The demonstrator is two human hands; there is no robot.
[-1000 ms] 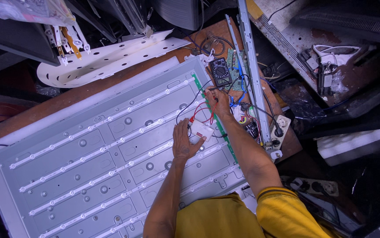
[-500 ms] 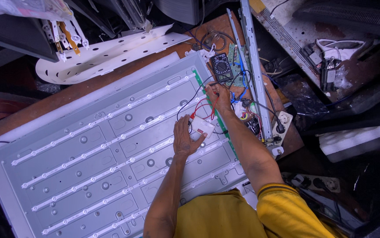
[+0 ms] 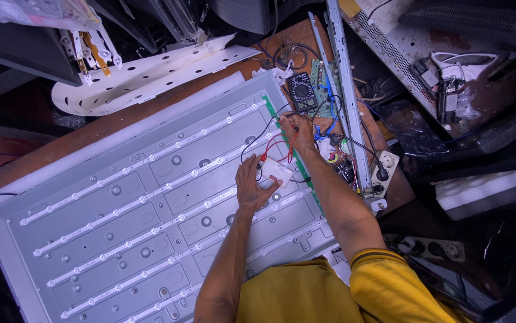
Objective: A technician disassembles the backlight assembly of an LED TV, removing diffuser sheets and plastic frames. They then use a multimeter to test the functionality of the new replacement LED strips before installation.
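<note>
Little is changing since the earlier frame: the left hand is still pinning the small white plastic tester box, fingers curled around it, on the wide grey metal backlight panel at centre, while the right hand is pinching a probe lead against the panel's right edge, beside the black multimeter lying face-up on the bench.

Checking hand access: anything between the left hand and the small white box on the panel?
Nothing visible. The left hand already rests against the small white box on the backlight panel. Red and black leads run off the box toward the right hand, not across the left.
</note>
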